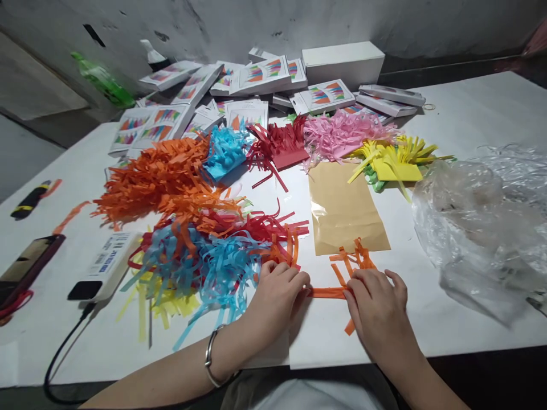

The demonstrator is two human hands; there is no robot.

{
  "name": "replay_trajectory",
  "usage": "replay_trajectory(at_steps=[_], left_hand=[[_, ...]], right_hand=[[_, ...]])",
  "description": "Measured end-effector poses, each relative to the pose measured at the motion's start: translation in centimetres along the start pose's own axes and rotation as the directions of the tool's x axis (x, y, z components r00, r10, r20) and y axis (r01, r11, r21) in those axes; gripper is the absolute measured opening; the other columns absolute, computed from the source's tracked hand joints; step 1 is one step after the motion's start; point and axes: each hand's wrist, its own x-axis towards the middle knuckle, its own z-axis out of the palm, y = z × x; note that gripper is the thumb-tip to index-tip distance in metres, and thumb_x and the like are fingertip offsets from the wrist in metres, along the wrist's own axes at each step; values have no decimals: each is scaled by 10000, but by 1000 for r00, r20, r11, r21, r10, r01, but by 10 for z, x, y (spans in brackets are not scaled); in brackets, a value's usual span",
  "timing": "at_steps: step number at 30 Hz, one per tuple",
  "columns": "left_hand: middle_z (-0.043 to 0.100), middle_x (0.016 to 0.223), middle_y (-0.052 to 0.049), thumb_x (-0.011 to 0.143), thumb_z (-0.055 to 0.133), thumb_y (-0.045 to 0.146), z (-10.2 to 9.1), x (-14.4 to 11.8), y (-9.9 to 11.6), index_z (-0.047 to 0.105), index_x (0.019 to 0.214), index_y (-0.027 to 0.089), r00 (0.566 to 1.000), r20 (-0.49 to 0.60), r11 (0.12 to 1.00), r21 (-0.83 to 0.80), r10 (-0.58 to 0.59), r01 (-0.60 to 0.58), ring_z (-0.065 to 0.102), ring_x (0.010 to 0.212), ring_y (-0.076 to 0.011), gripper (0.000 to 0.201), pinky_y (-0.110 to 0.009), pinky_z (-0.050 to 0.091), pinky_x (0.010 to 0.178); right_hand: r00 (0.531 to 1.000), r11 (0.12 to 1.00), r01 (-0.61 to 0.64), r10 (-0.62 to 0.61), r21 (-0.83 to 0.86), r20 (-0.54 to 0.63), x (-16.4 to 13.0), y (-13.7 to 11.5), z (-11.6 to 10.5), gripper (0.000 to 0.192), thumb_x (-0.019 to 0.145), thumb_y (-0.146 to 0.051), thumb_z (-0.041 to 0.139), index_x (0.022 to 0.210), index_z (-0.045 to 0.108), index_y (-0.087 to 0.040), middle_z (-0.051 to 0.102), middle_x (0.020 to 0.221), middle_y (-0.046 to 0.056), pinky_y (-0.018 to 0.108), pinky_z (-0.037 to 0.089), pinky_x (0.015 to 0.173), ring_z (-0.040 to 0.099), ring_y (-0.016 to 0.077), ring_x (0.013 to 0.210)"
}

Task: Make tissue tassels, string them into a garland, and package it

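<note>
Here both hands (329, 299) pinch orange fringed paper (337, 279); box labels (260, 71) illegible.

We cannot see the fingertips of the left hand (277, 299) or the right hand (376, 304); they curl under, so their grip on the orange fringe (327, 292) stays unclear. The near edge cuts off both forearms. The clear plastic bag (482, 222) runs past the right edge, its contents a blur. At the far left, the dark phone (28, 267) is cropped. Print on the white power bank (109, 262) is too small to read.
</note>
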Motion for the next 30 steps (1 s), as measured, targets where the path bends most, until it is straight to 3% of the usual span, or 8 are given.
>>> replay_trajectory(at_steps=[5, 9, 13, 16, 21, 26, 30], left_hand=[[681, 893, -32, 969, 541, 163, 0, 0, -3, 683, 908, 213, 982, -38, 982, 33, 184, -183, 550, 870, -205, 163, -409, 332, 855], [675, 869, -29, 988, 546, 183, -4, 1, -4, 672, 920, 197, 950, 5, 943, 119, 311, -310, 553, 875, -205, 144, -434, 334, 917], [673, 862, -30, 1001, 498, 157, -2, 3, -5, 659, 885, 181, 941, -8, 937, 96, 338, -336, 555, 866, -192, 199, -427, 341, 939], [682, 865, -29, 996, 481, 152, 3, 3, -5, 659, 889, 186, 949, -39, 950, 17, 314, -313, 553, 854, -187, 210, -414, 348, 925], [688, 840, -19, 998, 505, 174, 5, 0, -4, 656, 859, 200, 963, -41, 964, -11, 265, -265, 558, 847, -186, 207, -400, 354, 901], [700, 942, -24, 995, 526, 146, 1, -4, -5, 663, 971, 189, 944, 9, 940, 92, 330, -329, 562, 906, -198, 146, -428, 333, 972], [696, 954, -28, 971, 553, 131, 4, -3, -4, 661, 996, 181, 947, 39, 939, 124, 319, -321, 558, 894, -206, 122, -431, 329, 951]], right_hand=[[975, 971, 211, -218, 111, 50, 3, -4, 0, 223, 910, -42, 490, 835, 643, -187, 648, 844, 33, 454, 316, 1048, 617, 207, 934], [958, 958, 270, -277, 101, 74, 6, -6, 4, 244, 923, -40, 478, 767, 607, -176, 601, 747, 23, 443, 328, 1011, 585, 195, 868], [949, 952, 296, -302, 76, 88, 12, -15, 8, 229, 950, -73, 482, 785, 604, -175, 583, 750, 27, 415, 350, 956, 548, 194, 825], [932, 933, 348, -355, 92, 76, 15, -19, 8, 329, 959, -30, 399, 738, 593, -177, 560, 716, 27, 375, 386, 889, 495, 177, 737], [955, 918, 267, -292, 293, 46, 5, -4, -1, 275, 963, -29, 450, 850, 662, -164, 617, 770, 32, 385, 451, 901, 544, 172, 779], [967, 934, 232, -251, 272, 36, -14, 8, -9, 278, 933, -4, 476, 1049, 681, -153, 687, 1020, 87, 505, 404, 1089, 612, 222, 1025], [989, 948, 145, -148, 282, -10, -15, 0, -9, 200, 935, -33, 501, 945, 645, -172, 677, 973, 65, 507, 403, 1087, 621, 201, 975]])
